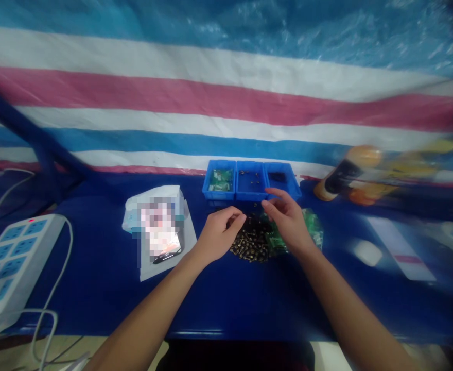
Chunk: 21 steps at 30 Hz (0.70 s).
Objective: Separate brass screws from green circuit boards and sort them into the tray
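Observation:
A heap of small dark and brass-coloured parts (251,242) lies on the blue table (226,304), with green circuit boards (313,226) at its right side. My left hand (219,234) rests at the heap's left edge, fingers curled into a pinch on something too small to name. My right hand (286,216) hovers over the heap and the green boards, thumb and fingers drawn together; what they hold, if anything, does not show. Behind the hands stand three small blue bins (251,180), the left one with green boards, the others with small dark parts.
A phone (167,250) lies on white paper and a white bag to the left. A white power strip (8,257) with cables sits at the far left. An orange bottle (346,175) lies at the back right, blurred. A white mouse-like object (367,252) and papers are right.

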### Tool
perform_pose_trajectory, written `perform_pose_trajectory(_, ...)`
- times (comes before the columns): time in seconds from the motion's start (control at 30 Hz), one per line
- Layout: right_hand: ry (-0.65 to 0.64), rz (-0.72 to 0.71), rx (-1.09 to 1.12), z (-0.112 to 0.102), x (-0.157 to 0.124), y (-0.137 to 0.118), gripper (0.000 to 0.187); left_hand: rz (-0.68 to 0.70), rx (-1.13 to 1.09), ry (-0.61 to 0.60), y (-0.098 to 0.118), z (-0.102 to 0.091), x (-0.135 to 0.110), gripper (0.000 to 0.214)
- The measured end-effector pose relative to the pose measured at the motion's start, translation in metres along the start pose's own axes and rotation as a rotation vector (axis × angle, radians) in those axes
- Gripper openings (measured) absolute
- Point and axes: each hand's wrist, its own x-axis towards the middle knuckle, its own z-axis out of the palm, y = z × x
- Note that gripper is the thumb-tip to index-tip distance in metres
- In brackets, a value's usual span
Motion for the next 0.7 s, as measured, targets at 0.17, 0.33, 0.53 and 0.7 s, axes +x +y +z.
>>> perform_pose_trajectory(0.17,-0.111,-0.172,-0.585,-0.002,-0.003,0.007,0.024,0.042,0.108,0.037,-0.004,0.000,0.001,0.016)
perform_pose_trajectory(0.33,-0.242,-0.323,-0.986,0.003,-0.011,0.011,0.024,0.089,0.396,0.001,-0.010,-0.001,-0.001,0.015)
perform_pose_trajectory(0.53,-0.321,-0.362,-1.046,0.005,-0.015,0.013,0.021,0.109,0.501,-0.131,-0.013,0.001,-0.002,0.014)
perform_pose_trajectory(0.7,-0.313,-0.357,-1.021,0.005,-0.013,0.015,0.018,0.116,0.538,-0.133,-0.014,0.002,0.000,0.013)
